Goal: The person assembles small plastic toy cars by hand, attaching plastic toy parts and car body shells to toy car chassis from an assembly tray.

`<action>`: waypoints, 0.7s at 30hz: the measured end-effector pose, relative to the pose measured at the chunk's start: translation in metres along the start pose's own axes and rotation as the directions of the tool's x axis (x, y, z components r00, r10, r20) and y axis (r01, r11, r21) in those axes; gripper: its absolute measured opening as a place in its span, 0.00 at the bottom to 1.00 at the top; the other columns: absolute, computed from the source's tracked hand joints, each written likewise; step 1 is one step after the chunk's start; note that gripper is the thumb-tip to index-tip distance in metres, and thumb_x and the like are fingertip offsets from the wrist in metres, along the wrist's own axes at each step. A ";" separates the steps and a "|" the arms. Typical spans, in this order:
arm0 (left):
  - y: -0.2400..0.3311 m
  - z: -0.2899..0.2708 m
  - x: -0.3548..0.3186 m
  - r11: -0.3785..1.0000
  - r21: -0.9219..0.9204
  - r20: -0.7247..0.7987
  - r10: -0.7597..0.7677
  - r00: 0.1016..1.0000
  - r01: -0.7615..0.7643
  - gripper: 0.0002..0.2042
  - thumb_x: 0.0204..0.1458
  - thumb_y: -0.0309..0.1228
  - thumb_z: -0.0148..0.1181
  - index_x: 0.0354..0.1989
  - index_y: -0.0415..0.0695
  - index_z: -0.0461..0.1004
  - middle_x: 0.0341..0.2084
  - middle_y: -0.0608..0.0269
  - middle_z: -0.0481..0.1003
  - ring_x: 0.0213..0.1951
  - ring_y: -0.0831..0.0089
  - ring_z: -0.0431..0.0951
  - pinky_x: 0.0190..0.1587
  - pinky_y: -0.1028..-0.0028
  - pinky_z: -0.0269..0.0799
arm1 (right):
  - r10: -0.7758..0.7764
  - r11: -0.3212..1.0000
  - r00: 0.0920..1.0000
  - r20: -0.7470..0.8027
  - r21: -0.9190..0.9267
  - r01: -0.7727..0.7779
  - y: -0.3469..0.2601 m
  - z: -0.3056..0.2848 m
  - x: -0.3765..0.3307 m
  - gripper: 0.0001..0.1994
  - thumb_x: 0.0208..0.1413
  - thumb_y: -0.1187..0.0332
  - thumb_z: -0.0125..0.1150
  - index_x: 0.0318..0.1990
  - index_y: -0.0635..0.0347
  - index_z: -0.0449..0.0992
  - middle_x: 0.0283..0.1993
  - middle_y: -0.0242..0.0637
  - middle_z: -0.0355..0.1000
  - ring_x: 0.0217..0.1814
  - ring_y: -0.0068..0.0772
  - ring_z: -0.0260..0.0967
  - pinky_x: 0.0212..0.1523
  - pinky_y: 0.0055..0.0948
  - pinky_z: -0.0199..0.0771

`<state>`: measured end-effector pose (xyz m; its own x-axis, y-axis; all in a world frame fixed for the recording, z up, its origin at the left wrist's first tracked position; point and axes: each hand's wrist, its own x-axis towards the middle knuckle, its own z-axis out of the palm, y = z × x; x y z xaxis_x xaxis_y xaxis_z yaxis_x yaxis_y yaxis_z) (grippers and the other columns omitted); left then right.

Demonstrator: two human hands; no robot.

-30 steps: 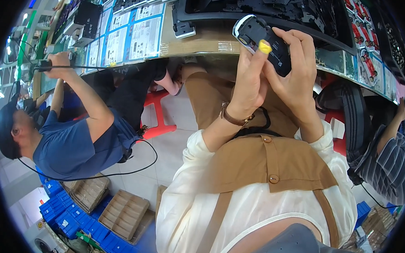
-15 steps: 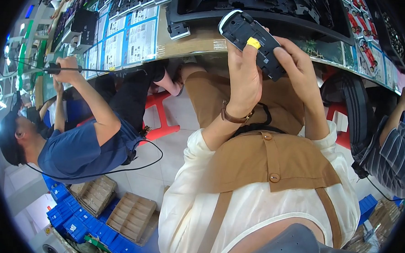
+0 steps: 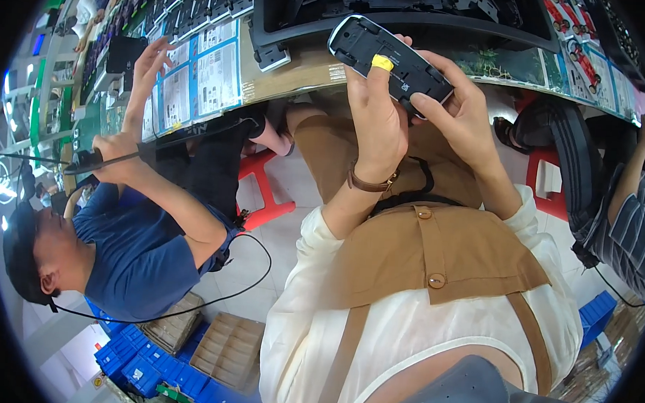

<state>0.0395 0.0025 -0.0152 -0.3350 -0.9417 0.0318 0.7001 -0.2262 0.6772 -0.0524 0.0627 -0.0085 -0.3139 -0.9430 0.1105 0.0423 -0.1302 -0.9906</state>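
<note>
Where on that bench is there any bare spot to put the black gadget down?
Little room. One bare brown strip of bench lies between the blue-bordered sheets and the left hand, in front of the black tray. The tray is packed with dark parts, and the sheets cover the bench leftward.

Two hands, the left hand [image 3: 376, 120] and the right hand [image 3: 460, 115], gripped one black device [image 3: 392, 55], and one yellow fingertip cover [image 3: 382, 61] sat on the left. One brown wristband [image 3: 369, 182] showed. Two co-workers sat nearby: one in blue [image 3: 134, 246] on the left, one in stripes [image 3: 631, 232] on the right. Two red stools [image 3: 261, 191] stood under the bench. Two brown buttons [image 3: 436, 280] showed on the pinafore.
</note>
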 end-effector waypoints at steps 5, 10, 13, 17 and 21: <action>0.002 0.002 0.000 1.000 -0.002 0.000 0.001 1.000 -0.001 0.16 0.57 0.31 0.41 0.52 0.37 0.57 0.46 0.52 0.68 0.51 0.63 0.68 0.52 0.67 0.67 | 0.013 0.999 1.000 -0.005 0.036 -0.013 0.000 0.001 -0.001 0.21 0.51 0.75 0.56 0.54 0.64 0.63 0.43 0.35 0.68 0.38 0.20 0.68 0.34 0.19 0.75; 0.006 0.000 0.002 0.999 -0.002 -0.056 0.039 0.998 -0.039 0.17 0.57 0.31 0.41 0.52 0.34 0.59 0.47 0.51 0.67 0.51 0.62 0.68 0.52 0.66 0.67 | 0.148 0.957 0.988 0.032 0.246 -0.152 -0.008 0.001 -0.001 0.22 0.53 0.75 0.53 0.56 0.65 0.62 0.45 0.36 0.67 0.40 0.21 0.67 0.33 0.19 0.76; 0.006 -0.002 0.001 0.999 -0.032 -0.061 -0.027 0.998 0.025 0.18 0.56 0.32 0.40 0.51 0.34 0.60 0.47 0.52 0.67 0.51 0.61 0.68 0.52 0.65 0.67 | 0.015 0.991 1.000 -0.018 0.132 -0.013 0.004 0.003 -0.004 0.21 0.54 0.75 0.51 0.57 0.65 0.63 0.46 0.37 0.67 0.38 0.21 0.67 0.32 0.19 0.76; 0.016 -0.003 0.004 0.994 -0.108 -0.141 -0.021 0.990 0.006 0.15 0.55 0.29 0.44 0.50 0.37 0.58 0.44 0.53 0.68 0.46 0.63 0.72 0.45 0.70 0.72 | 0.076 0.992 0.996 0.046 0.097 -0.080 0.004 0.001 -0.008 0.20 0.55 0.76 0.48 0.56 0.65 0.63 0.51 0.39 0.65 0.39 0.20 0.67 0.32 0.19 0.75; 0.017 -0.003 0.005 0.998 -0.055 -0.133 0.013 0.991 -0.021 0.14 0.55 0.28 0.45 0.48 0.37 0.59 0.42 0.54 0.69 0.43 0.66 0.73 0.42 0.72 0.73 | 0.063 0.986 0.998 -0.012 0.155 -0.060 0.007 0.008 -0.010 0.21 0.53 0.78 0.49 0.57 0.65 0.62 0.52 0.37 0.64 0.41 0.21 0.68 0.34 0.19 0.75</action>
<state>0.0519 -0.0065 -0.0061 -0.2392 -0.9693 -0.0570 0.7408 -0.2201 0.6346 -0.0414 0.0686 -0.0158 -0.3221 -0.9455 0.0469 0.2074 -0.1189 -0.9710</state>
